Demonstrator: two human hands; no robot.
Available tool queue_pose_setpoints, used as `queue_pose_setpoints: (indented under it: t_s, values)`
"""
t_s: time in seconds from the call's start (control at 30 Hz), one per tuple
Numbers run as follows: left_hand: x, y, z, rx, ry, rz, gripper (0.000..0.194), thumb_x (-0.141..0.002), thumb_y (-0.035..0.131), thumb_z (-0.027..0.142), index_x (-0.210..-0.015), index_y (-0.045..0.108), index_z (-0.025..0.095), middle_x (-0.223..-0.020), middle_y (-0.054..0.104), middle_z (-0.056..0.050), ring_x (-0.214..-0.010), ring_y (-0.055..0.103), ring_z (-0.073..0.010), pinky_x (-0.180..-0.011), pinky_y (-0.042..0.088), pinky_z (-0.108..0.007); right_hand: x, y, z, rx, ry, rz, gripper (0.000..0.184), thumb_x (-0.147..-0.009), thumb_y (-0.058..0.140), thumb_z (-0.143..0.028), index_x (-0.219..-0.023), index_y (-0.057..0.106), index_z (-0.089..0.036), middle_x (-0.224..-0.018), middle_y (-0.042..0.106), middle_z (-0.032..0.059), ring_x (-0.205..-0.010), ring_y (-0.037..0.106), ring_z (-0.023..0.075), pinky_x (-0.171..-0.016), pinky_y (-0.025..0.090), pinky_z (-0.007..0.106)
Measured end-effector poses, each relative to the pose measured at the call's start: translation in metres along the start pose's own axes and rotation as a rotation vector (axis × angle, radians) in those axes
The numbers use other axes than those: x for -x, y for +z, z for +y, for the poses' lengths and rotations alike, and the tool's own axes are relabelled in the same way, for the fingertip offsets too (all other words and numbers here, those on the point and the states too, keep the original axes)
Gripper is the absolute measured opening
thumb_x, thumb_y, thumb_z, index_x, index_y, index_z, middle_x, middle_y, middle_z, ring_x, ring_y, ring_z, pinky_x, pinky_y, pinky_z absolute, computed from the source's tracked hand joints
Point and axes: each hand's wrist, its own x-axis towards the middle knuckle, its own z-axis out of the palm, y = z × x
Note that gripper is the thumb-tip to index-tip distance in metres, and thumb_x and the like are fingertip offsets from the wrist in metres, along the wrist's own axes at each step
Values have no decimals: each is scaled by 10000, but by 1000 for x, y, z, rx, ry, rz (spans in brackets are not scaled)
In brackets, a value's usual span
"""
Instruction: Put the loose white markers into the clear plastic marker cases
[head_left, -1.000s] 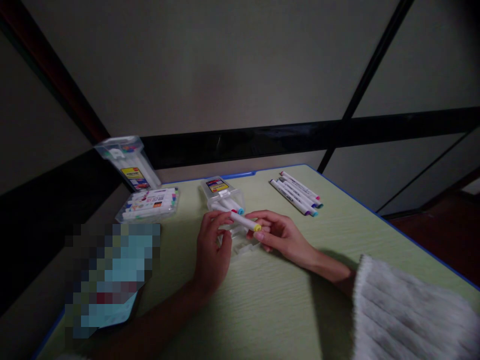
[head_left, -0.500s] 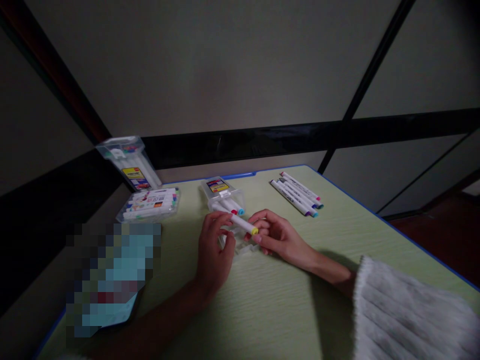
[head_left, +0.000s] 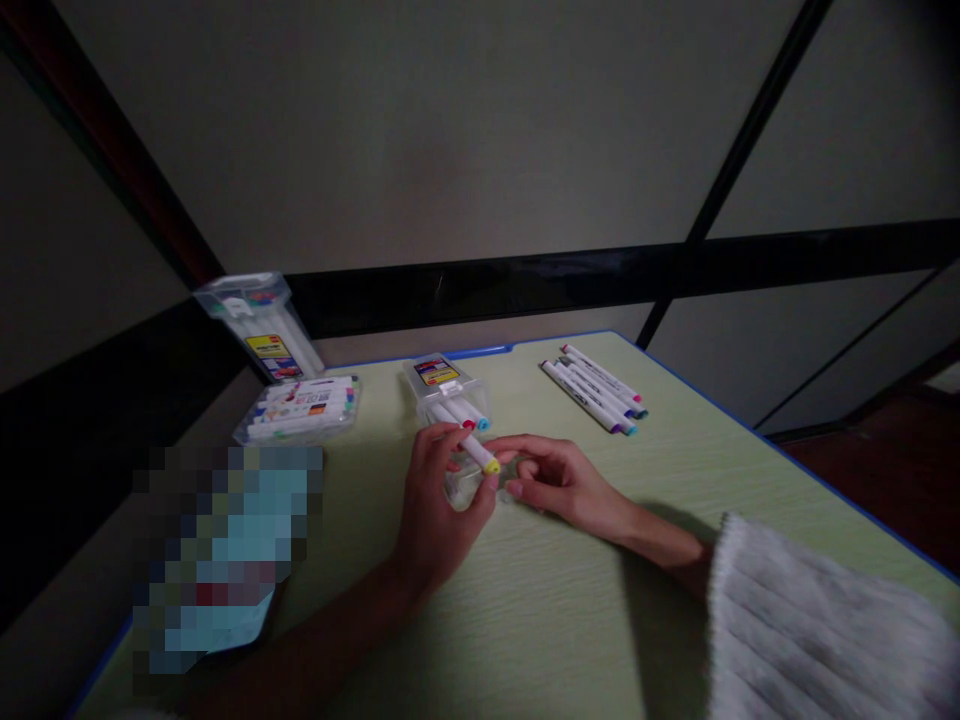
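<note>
A white marker (head_left: 478, 450) with a yellow end slants above the open front of a clear plastic case. My left hand (head_left: 442, 500) is closed on it, fingers on its far part and thumb by the yellow end. Just to the right, my right hand (head_left: 559, 478) has its index finger stretched behind the marker and its thumb apart, close to the clear lid (head_left: 461, 487). Whether it touches the lid is unclear. Inside the clear case (head_left: 442, 378) lie white markers with red and light-blue ends.
Several loose markers (head_left: 592, 388) lie at the right back of the green table (head_left: 540, 620). At the left back, a clear marker box (head_left: 270, 325) stands behind a flat marker case (head_left: 300, 408). A tablet-like device (head_left: 240, 550), partly pixelated, rests at the left.
The yellow-ended marker has shifted left and tilted more steeply. My left thumb has moved right to its end, while my right thumb has come away from it.
</note>
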Motion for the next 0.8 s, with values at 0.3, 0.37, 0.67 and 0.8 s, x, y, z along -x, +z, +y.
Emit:
queue_pose_setpoints:
  t_s: [0.3,0.37,0.67,0.8]
  values:
    - [1,4,-6,-16,-31,7,285,-791,541,179,-1074,512,200,-1108,507,-82,-1009,519,-188,-756,492,-309,1,-1,3,33,45,-7,423,-775,610,-254,-1175,553,-131,-524,290,-92,-442,249,52,-395,181,203]
    - [2,4,-7,-3,-36,9,287,-812,511,169,-1097,507,205,-1139,507,-86,-1022,521,-181,-761,495,-303,1,-1,3,40,38,-6,410,-780,599,-245,-1172,557,-131,-517,293,-92,-440,247,52,-391,179,203]
    - [1,4,-8,8,-177,30,328,-822,490,188,-1149,505,168,-1096,589,-99,-838,591,-150,-738,499,-298,1,0,4,-18,1,-11,333,-773,607,-227,-1098,598,-159,-611,460,-47,-460,272,48,-384,210,185]
    - [0,2,-7,0,-254,21,364,-808,498,175,-1171,509,158,-843,636,-42,-676,582,-124,-663,490,-268,0,1,3,-33,-16,-9,316,-765,603,-189,-1080,604,-169,-743,557,-11,-466,288,41,-390,233,179]
